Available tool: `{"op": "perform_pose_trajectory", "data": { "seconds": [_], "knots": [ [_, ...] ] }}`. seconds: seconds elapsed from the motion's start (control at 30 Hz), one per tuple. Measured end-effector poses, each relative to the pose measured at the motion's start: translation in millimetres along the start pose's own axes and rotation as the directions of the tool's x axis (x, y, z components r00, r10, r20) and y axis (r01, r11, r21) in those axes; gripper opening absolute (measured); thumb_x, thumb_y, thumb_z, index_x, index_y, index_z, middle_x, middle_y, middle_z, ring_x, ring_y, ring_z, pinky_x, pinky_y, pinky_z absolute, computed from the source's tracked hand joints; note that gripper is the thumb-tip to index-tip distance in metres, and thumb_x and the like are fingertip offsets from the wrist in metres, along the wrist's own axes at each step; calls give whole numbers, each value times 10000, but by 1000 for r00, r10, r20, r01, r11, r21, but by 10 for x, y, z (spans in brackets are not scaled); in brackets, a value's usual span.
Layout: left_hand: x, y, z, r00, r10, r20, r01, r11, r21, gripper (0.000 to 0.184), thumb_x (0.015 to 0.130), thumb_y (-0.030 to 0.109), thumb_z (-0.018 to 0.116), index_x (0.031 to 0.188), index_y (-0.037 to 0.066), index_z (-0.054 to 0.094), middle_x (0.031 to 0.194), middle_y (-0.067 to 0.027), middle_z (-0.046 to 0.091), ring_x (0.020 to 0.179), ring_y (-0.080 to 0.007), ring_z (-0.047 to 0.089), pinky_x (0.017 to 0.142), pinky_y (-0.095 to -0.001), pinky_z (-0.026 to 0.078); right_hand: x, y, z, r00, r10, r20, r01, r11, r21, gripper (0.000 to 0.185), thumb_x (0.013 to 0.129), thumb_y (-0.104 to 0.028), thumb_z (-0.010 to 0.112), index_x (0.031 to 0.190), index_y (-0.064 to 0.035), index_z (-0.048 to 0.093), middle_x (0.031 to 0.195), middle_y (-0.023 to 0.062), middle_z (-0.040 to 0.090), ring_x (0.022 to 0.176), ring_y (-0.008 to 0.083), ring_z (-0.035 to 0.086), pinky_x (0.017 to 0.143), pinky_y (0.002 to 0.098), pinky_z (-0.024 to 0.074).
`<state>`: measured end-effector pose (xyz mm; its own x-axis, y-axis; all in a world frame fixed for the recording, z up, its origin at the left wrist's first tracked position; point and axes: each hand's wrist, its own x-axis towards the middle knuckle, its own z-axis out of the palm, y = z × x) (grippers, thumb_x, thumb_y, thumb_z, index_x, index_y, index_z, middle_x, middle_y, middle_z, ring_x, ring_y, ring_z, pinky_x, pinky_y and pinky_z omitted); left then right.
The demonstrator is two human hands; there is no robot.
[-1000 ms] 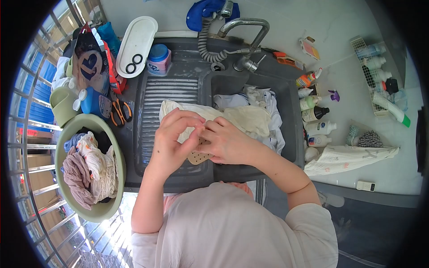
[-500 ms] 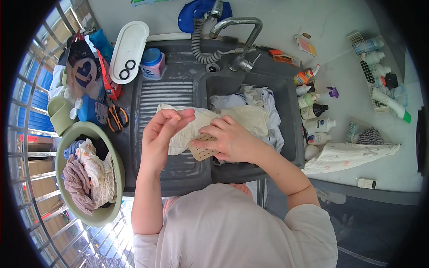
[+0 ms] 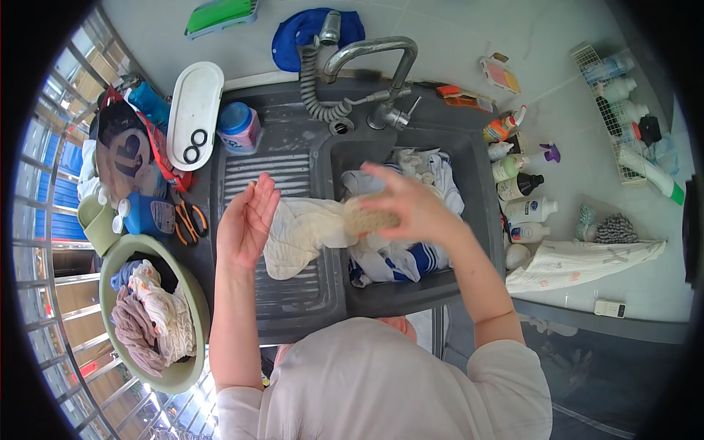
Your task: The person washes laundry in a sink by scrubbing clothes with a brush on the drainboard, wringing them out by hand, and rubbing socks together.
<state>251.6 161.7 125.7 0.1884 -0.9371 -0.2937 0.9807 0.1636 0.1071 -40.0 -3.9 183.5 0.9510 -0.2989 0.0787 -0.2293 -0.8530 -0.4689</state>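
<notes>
Under our right hand (image 3: 412, 209), grip unclear, the beige scrubber (image 3: 372, 218) lies crosswise; our left hand (image 3: 248, 224), spread, sits farther

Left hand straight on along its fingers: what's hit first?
Left hand would likely pass over the ridged drainboard, right of the blue-lidded jar, then meet the coiled hose or blue item behind. Height is unclear; it might graze the drainboard first.

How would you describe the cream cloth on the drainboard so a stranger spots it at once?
At the dark grey sink unit, find the ridged drainboard left of the basin. The cream cloth lies on it, between the left hand and the right hand. It is plain and spread out, unlike the blue-striped fabric heaped inside the basin.
</notes>
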Motion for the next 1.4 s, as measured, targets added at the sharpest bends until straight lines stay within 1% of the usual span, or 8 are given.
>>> {"op": "perform_pose_trajectory", "data": {
  "seconds": [0.13, 0.47, 0.9, 0.97, 1.0, 1.07, 1.17, 1.4],
  "knots": [
    [598, -12, -22, 977, -80, -196, 91, 995, 48, 321, 1044, 58, 369, 1283, -135, 463, 1281, -226, 610, 1168, -306, 636, 1019, -420, 555, 123, 789, -420, 919, 394, -8, -391, 909, -146, 458, 577, -287, 845, 1006, -147, 771, 1604, 118, 311, 1241, 312, 577, 959, 395, 518],
    [1984, -536, 321, 866, 151, -478, -7, 957, 290, 295, 1033, 49, 346, 1221, -140, 471, 1244, -256, 603, 1132, -358, 641, 958, -454, 587, 511, 1403, -349, 773, 631, 64, -377, 540, -753, 435, 552, -304, 866, 928, -110, 767, 1638, 91, 222, 1028, 259, 661, 839, 415, 554],
    [2383, -829, 567, 759, 427, -492, 191, 577, 794, 413, 951, 327, 550, 1193, 10, 659, 1177, -129, 667, 1067, -321, 638, 888, -444, 465, -382, 955, 240, 816, 523, -247, -534, 845, 25, 557, 700, -350, 808, 1194, -113, 709, 1373, 212, 576, 1036, 310, 684, 879, 385, 552],
    [2501, -832, 561, 737, 525, -425, 298, 312, 902, 471, 953, 326, 547, 1296, 10, 610, 1241, -125, 644, 1102, -313, 606, 893, -383, 464, -385, 823, 364, 638, 770, -23, -485, 424, 765, 508, 841, -313, 736, 1263, -43, 648, 1311, 218, 619, 995, 282, 699, 818, 364, 572],
    [2565, -806, 542, 740, 521, -426, 300, 311, 902, 471, 953, 326, 547, 1296, 10, 610, 1241, -125, 644, 1102, -313, 606, 893, -383, 464, -393, 792, 431, 634, 773, -23, -487, 422, 764, 508, 841, -313, 736, 1263, -43, 648, 1311, 218, 619, 995, 282, 699, 818, 364, 572],
    [2677, -738, 434, 836, 376, -400, 272, 349, 897, 475, 958, 358, 535, 1270, 13, 629, 1300, -122, 607, 1189, -293, 554, 968, -391, 424, -406, 741, 553, 539, 817, 207, -94, -185, 978, 488, 981, -303, 543, 1371, -10, 529, 1293, 202, 632, 995, 245, 696, 832, 345, 577],
    [2514, -719, 465, 864, 312, -394, 214, 480, 850, 491, 960, 411, 532, 1258, 40, 652, 1314, -109, 606, 1262, -274, 499, 1052, -399, 362, -360, 619, 560, 810, 556, 185, 87, -426, 901, 533, 1016, -350, 401, 1446, -38, 449, 1314, 233, 610, 941, 281, 708, 735, 383, 606],
    [1780, -538, 697, 942, 244, -230, 106, 433, 895, 442, 966, 416, 562, 1231, 85, 691, 1206, -85, 672, 1224, -226, 517, 1075, -373, 331, -57, 493, 453, 907, 400, 131, 111, -529, 841, 563, 1021, -380, 316, 1462, -48, 426, 1365, 234, 572, 952, 297, 702, 768, 402, 605]
  ]
}}
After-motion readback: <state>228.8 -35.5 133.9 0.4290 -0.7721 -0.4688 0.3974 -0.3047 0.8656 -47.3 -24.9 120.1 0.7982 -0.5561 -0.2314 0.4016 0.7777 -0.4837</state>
